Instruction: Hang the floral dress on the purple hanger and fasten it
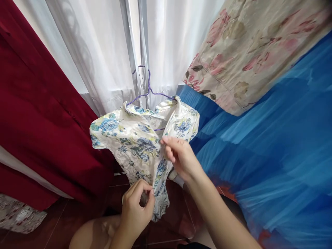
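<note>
A white short-sleeved shirt [135,145] with blue and yellow flowers hangs in front of me on a purple wire hanger [149,83]. Its collar stands apart at the neck, and the front edges run down the middle. My left hand [137,204] pinches the front edge low on the shirt, thumb against forefinger. Higher up, near the chest, my right hand [178,154] has its thumb and forefinger closed on the other part of the front edge. Any button under the fingertips is too small or hidden to make out.
Grey metal bars [144,45] hold the hanger in front of a white curtain [85,45]. Dark red cloth [46,103] hangs at the left. On the right hang a beige floral garment [233,62] and blue tulle [272,138]. Red tiles [176,214] cover the floor.
</note>
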`<move>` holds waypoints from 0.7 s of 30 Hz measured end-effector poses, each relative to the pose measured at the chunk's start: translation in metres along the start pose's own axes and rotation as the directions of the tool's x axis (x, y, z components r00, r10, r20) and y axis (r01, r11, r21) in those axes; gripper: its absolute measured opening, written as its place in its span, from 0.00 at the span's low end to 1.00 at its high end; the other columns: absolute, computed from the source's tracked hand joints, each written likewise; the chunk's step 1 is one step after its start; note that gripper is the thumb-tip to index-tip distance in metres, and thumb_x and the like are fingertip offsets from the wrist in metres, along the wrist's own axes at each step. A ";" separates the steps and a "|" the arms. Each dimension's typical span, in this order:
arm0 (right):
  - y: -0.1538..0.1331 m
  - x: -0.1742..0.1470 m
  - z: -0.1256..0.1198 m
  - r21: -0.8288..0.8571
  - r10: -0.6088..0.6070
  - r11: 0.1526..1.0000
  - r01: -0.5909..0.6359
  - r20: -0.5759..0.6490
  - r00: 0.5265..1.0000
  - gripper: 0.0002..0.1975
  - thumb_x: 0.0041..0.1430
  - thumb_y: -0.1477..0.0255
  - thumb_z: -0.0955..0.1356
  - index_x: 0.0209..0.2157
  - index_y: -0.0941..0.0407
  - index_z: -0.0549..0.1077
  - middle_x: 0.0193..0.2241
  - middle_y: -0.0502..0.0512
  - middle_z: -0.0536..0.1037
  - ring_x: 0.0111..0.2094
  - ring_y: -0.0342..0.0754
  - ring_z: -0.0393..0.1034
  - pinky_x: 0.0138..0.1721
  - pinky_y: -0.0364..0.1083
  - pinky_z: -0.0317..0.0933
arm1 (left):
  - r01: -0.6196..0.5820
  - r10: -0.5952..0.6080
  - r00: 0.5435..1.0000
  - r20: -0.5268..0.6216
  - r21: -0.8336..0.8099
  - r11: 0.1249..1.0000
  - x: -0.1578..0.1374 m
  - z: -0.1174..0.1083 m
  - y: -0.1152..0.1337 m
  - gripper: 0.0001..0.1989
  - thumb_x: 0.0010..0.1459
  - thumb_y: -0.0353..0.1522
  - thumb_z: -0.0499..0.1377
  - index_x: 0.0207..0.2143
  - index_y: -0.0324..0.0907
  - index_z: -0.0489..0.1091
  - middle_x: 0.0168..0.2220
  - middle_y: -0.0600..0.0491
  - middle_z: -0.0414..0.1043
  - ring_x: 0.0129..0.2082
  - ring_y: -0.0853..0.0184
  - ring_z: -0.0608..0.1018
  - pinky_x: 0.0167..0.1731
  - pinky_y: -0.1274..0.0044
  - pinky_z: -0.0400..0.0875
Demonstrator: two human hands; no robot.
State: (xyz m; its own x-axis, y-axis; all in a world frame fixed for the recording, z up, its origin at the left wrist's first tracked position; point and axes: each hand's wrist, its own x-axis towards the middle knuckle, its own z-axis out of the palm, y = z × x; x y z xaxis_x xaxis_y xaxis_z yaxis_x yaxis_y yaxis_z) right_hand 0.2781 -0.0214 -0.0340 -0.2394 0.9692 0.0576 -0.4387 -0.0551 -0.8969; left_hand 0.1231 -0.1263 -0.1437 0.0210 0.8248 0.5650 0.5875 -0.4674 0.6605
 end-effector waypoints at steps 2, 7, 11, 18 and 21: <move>-0.018 0.021 0.011 -0.008 -0.089 0.996 0.089 0.000 0.996 0.17 0.53 0.61 0.75 0.24 0.60 0.74 0.10 0.43 0.63 0.13 0.35 0.49 0.15 0.40 0.42 | -0.001 0.001 1.000 -0.005 0.029 1.000 0.002 -0.007 0.000 0.07 0.59 0.23 0.56 0.32 0.42 0.64 0.28 0.54 0.67 0.29 0.69 0.73 0.32 0.78 0.68; -0.047 0.063 0.029 -0.064 -0.240 0.969 0.238 -0.020 0.971 0.13 0.57 0.65 0.73 0.25 0.59 0.73 0.14 0.44 0.65 0.14 0.35 0.51 0.14 0.40 0.41 | 0.040 -0.047 0.998 0.050 0.134 0.990 -0.007 -0.009 -0.005 0.07 0.57 0.24 0.56 0.29 0.43 0.63 0.25 0.55 0.65 0.26 0.68 0.72 0.29 0.78 0.67; -0.046 0.065 0.030 -0.138 -0.263 0.955 0.263 0.024 0.965 0.12 0.59 0.65 0.72 0.26 0.58 0.73 0.15 0.45 0.68 0.15 0.35 0.53 0.16 0.39 0.45 | 0.102 -0.123 0.986 0.111 0.181 0.978 -0.013 -0.004 -0.021 0.07 0.59 0.25 0.56 0.28 0.43 0.66 0.26 0.55 0.68 0.28 0.67 0.75 0.30 0.77 0.69; -0.032 0.042 0.026 -0.288 -0.379 0.875 0.390 0.094 0.921 0.12 0.63 0.62 0.70 0.30 0.54 0.68 0.15 0.44 0.72 0.15 0.37 0.57 0.19 0.40 0.51 | -0.110 0.108 0.990 -0.086 -0.010 0.994 0.057 -0.022 0.004 0.08 0.64 0.26 0.57 0.42 0.43 0.73 0.45 0.48 0.75 0.49 0.61 0.77 0.52 0.68 0.71; -0.032 0.041 0.023 -0.334 -0.385 0.851 0.405 0.127 0.914 0.14 0.63 0.60 0.69 0.30 0.53 0.67 0.15 0.43 0.71 0.15 0.37 0.58 0.19 0.40 0.50 | -0.282 0.279 0.923 -0.265 0.028 0.959 0.119 -0.037 0.033 0.15 0.65 0.25 0.56 0.53 0.42 0.72 0.54 0.46 0.72 0.55 0.61 0.74 0.51 0.70 0.71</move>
State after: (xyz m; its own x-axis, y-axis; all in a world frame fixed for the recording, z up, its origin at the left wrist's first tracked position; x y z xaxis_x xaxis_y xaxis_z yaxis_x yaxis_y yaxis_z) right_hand 0.2621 0.0146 0.0077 -0.1605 0.8768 0.4533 -0.1807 0.4254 -0.8868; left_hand 0.1156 -0.0554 -0.0363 -0.0308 0.5466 0.8368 0.5805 -0.6718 0.4602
